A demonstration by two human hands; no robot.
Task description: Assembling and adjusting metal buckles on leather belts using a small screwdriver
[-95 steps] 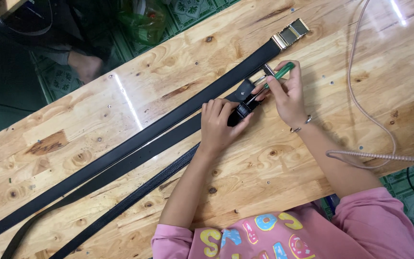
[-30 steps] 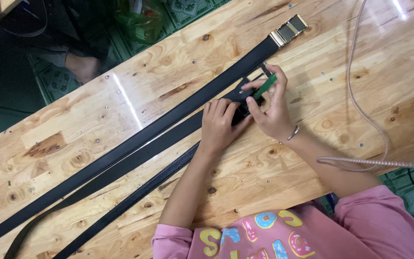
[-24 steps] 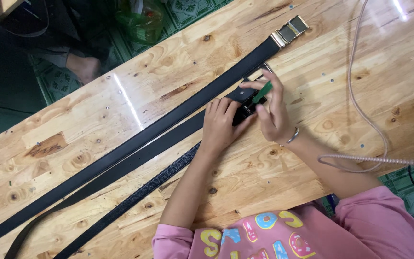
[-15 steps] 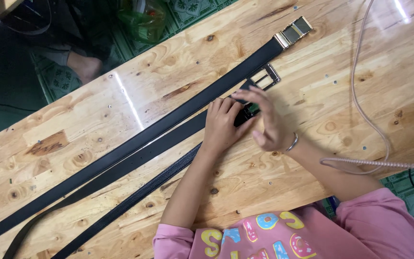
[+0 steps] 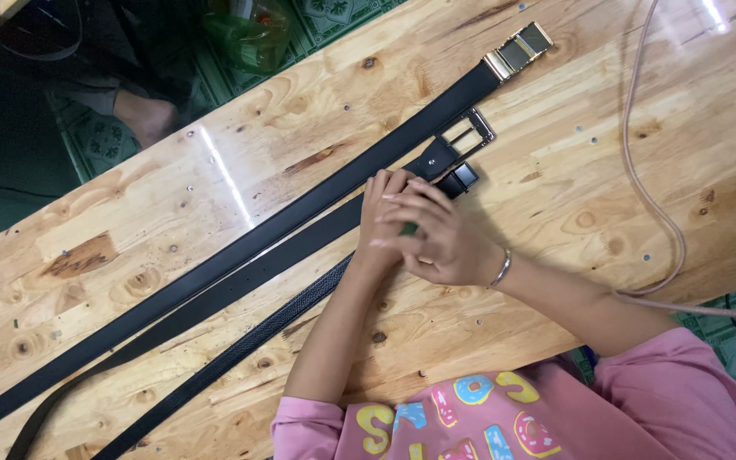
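Change: your right hand point(image 5: 446, 243) has moved left, over your left hand point(image 5: 382, 217); green tool now hidden | Hands: pressed together on the textured belt's end point(image 5: 449, 183), beside the silver-buckle belt point(image 5: 462, 143) | Advice: keep the strap flat on the wooden table point(image 5: 572, 196).

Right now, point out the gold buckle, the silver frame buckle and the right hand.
gold buckle point(image 5: 519, 50), head view, middle of its plate.
silver frame buckle point(image 5: 468, 136), head view, its frame.
right hand point(image 5: 440, 234), head view, back of hand.
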